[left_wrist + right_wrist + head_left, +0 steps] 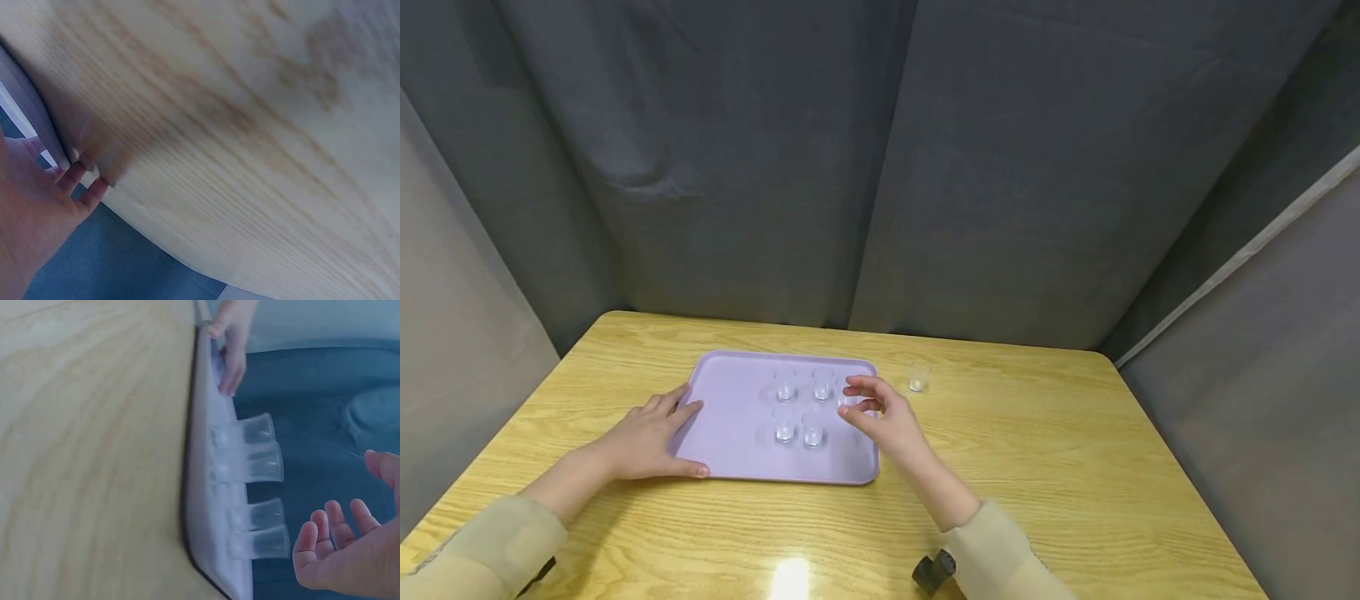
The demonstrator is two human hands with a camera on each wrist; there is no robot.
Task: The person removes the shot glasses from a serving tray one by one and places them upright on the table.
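Observation:
A lilac tray (726, 417) lies on the wooden table, carrying several small clear glasses (785, 386) grouped towards its right half. My left hand (647, 437) rests at the tray's left end, fingers spread, thumb along the front edge. In the left wrist view some fingertips of that hand (40, 200) touch the table beside the rim. Above the tray's right end hovers my right hand (883, 417), fingers loosely bent and thumb apart. The right wrist view shows that hand (350, 550) holding nothing, close to the standing glasses (265, 540).
One more clear glass (919, 377) stands on the table (1037, 433) just right of the tray. Dark grey curtains (760, 167) hang behind the table's back edge. A small black object (935, 572) shows by the right sleeve.

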